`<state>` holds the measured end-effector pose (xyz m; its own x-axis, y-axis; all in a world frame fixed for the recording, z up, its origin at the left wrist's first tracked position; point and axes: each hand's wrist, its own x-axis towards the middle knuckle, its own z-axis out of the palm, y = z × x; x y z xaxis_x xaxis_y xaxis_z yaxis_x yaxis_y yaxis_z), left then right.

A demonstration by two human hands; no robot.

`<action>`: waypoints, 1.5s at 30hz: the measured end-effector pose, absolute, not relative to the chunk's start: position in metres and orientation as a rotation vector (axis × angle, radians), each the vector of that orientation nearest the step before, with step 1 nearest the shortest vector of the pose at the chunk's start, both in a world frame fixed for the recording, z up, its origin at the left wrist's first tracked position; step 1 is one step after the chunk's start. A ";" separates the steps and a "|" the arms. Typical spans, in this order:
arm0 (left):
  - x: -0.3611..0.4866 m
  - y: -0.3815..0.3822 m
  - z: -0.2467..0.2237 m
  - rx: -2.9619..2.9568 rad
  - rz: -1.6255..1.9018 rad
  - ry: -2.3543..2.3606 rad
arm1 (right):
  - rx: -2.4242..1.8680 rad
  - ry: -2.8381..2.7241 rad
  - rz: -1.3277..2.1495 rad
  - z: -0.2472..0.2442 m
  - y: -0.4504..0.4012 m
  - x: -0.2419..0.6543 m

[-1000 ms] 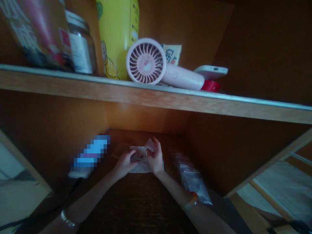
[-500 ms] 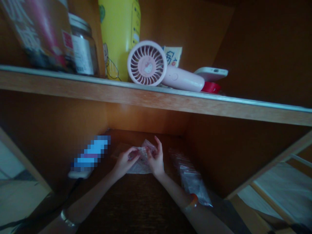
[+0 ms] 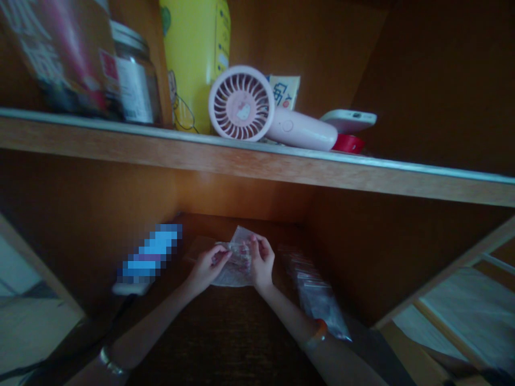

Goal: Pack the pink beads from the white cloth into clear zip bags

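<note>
A small clear plastic bag (image 3: 241, 252) with tiny reddish bits showing in it is stretched between my two hands, low in the shelf compartment. My left hand (image 3: 210, 266) pinches its left edge between thumb and fingers. On the other side my right hand (image 3: 262, 261) is closed on the upper right part of the bag, fingers bent. Beneath the hands lies a whitish translucent plastic sheet or bag (image 3: 229, 277); its exact kind I cannot tell. What the small bits are is too blurred to make out.
Several flat clear zip bags (image 3: 322, 303) lie overlapped at the right. A phone with a blurred-out screen (image 3: 151, 252) leans at the left, a dark cable (image 3: 116, 316) running from it. The shelf edge (image 3: 257, 161) above carries a pink handheld fan (image 3: 241, 104), a jar (image 3: 134, 80) and a yellow container (image 3: 193, 59).
My right hand has shifted slightly right and its raised finger has folded down onto the bag. More of the bag shows, spread flatter between the hands. My left hand stays almost in place.
</note>
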<state>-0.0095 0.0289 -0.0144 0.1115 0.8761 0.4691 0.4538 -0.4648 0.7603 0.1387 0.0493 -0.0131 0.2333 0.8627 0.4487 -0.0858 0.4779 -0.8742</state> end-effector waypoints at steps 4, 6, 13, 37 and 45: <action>-0.010 0.030 -0.018 1.961 1.307 1.332 | -0.822 -1.097 0.806 -0.015 0.052 0.139; -0.010 0.031 -0.019 1.960 1.300 1.346 | -0.815 -1.093 0.804 -0.014 0.051 0.139; -0.012 0.027 -0.009 1.883 1.462 1.418 | -0.840 -1.160 0.927 -0.015 0.052 0.138; -0.017 0.033 -0.009 1.550 1.553 1.349 | -1.063 -1.312 0.791 -0.018 0.056 0.139; -0.017 0.036 -0.013 1.565 1.561 1.364 | -1.073 -1.388 0.741 -0.018 0.056 0.139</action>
